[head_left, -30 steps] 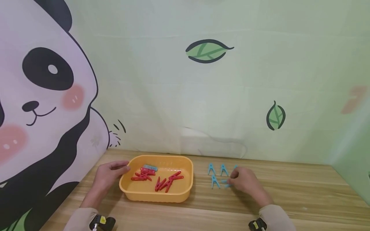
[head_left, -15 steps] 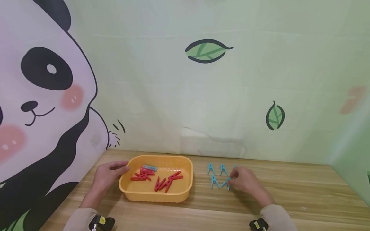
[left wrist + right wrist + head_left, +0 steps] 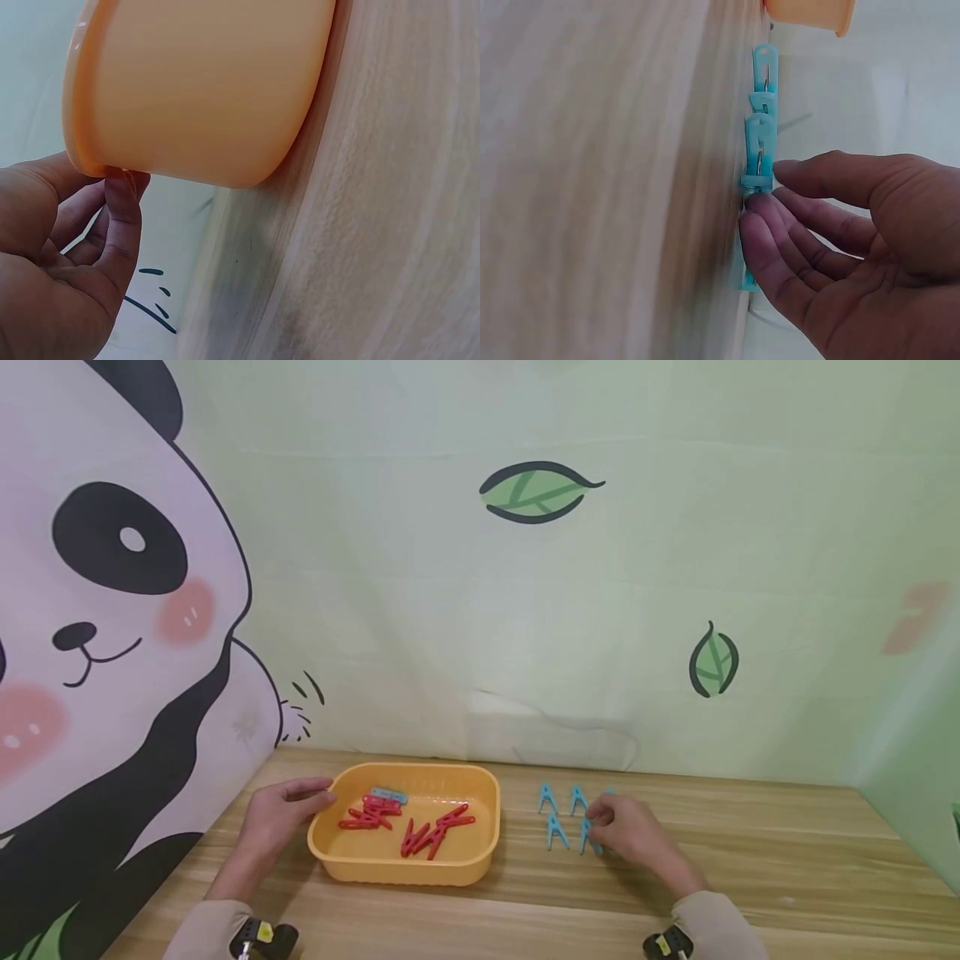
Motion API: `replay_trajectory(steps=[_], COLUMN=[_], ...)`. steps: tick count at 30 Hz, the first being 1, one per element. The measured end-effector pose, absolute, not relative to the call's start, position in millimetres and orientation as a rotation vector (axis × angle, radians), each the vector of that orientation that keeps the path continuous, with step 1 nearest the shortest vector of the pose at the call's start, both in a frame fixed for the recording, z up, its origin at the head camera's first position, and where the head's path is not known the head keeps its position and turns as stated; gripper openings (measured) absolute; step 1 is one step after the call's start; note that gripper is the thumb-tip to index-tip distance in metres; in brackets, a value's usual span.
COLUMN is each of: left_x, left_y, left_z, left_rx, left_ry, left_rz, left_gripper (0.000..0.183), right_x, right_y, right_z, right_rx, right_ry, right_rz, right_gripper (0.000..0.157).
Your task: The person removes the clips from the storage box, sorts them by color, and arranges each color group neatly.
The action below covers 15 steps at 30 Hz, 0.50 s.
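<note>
My left hand [image 3: 279, 817] pinches the left rim of an orange-yellow plastic basin [image 3: 405, 872]; in the left wrist view, the thumb and fingers meet at the basin's lip. Inside the basin lie several red clothespins [image 3: 429, 838] and a blue one [image 3: 390, 796]. To the right, my right hand [image 3: 628, 828] pinches a blue clothespin [image 3: 586, 835] standing on its spread legs in the front row. Close up in the right wrist view, fingertips sit on either side of a blue clothespin [image 3: 760, 150]. Other blue clothespins [image 3: 557, 832] stand beside and behind it, one partly covered by the hand.
Everything rests on a wood-grain table [image 3: 570, 927]. A pale green backdrop [image 3: 375, 610] with leaf drawings rises behind it, and a printed panda [image 3: 120, 610] covers the left side. Both wrists carry black camera mounts.
The blue clothespin at my right fingertips has turned from lying sideways to pointing upward, in line with its neighbour. My left hand and the basin have stayed put.
</note>
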State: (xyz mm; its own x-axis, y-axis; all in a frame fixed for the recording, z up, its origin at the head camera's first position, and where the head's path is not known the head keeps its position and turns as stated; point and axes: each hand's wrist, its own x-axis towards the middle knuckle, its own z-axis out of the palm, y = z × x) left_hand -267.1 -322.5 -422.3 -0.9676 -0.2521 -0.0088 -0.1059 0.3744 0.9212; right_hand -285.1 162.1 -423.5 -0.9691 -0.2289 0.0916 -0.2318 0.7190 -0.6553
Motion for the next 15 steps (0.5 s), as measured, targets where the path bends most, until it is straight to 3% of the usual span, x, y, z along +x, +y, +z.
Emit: replay_trajectory(steps=[9,15], left_x=[-266.1,-265.4], left_y=[-321.7,-320.9], left_z=[-421.1,-422.1], left_rx=[0.345,0.312], left_ry=[-2.493,-2.471], left_rz=[-1.639,-1.652], left_gripper=[0.046,0.044], right_x=[-284.3,-277.9], right_y=[153.2,130.3], right_z=[-407.2,-391.0], right_rx=[0.359,0.502], right_ry=[-2.834,-2.734], right_rz=[1.116,1.188], right_gripper=[0.019,0.021])
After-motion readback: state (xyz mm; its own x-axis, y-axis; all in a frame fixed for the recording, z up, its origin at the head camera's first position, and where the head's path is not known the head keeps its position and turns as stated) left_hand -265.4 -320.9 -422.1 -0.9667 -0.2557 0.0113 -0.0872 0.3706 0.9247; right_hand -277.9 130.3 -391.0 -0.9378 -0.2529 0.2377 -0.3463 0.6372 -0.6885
